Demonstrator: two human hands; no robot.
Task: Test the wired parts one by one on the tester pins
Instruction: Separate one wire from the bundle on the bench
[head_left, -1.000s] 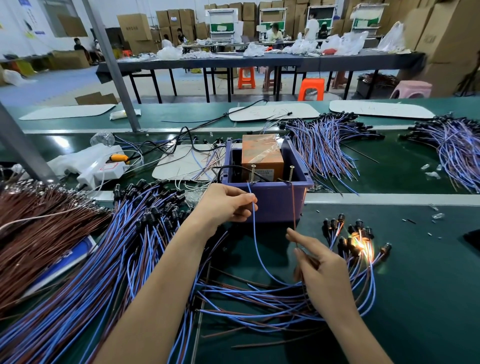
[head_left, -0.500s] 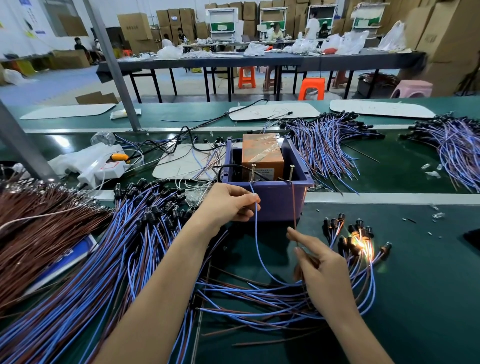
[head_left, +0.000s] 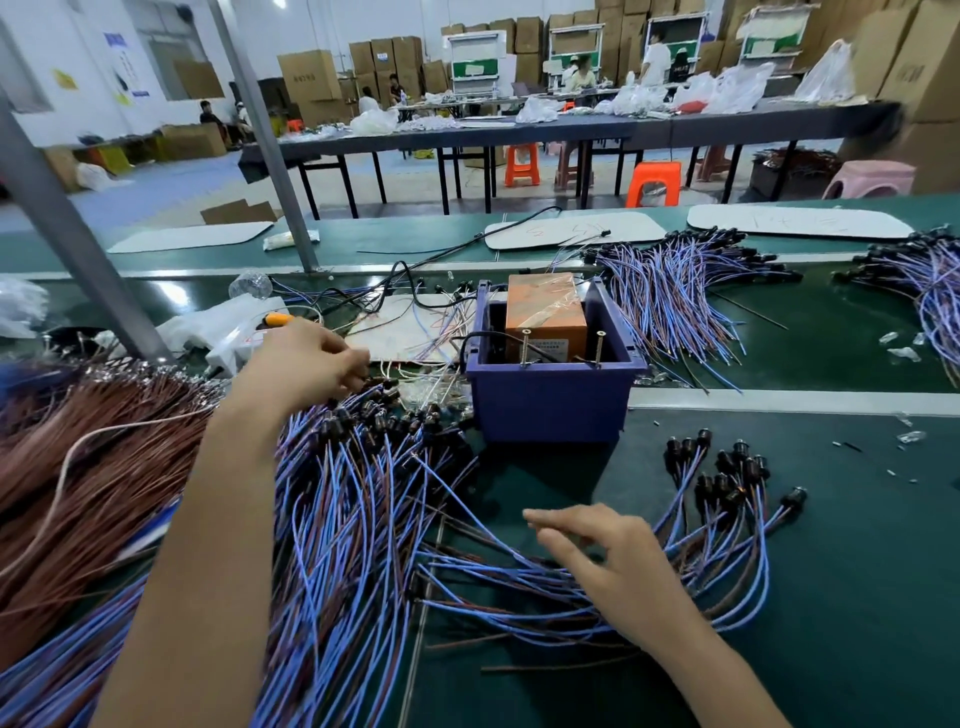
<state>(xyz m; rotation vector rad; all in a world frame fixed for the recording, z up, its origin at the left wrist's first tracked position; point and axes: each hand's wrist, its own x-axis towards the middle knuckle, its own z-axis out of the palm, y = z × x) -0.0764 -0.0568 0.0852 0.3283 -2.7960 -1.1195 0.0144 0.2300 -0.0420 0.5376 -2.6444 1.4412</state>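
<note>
Head view: your left hand (head_left: 311, 358) is out at the black heads of the big pile of parts (head_left: 353, 499), left of the tester (head_left: 550, 410).
— Yes, your fingers (head_left: 349, 365) curl there, but whether they pinch a part I cannot tell.
— Each part is a thin blue lead and a brown one running to a small black head. A smaller bunch (head_left: 727, 488) lies right of the tester on the bench (head_left: 857, 571).
— Your right hand (head_left: 608, 561) is over that bunch's leads, fingers loose and apart, holding nothing. Two pins (head_left: 525, 347) stand upright at the tester's near rim.
</note>
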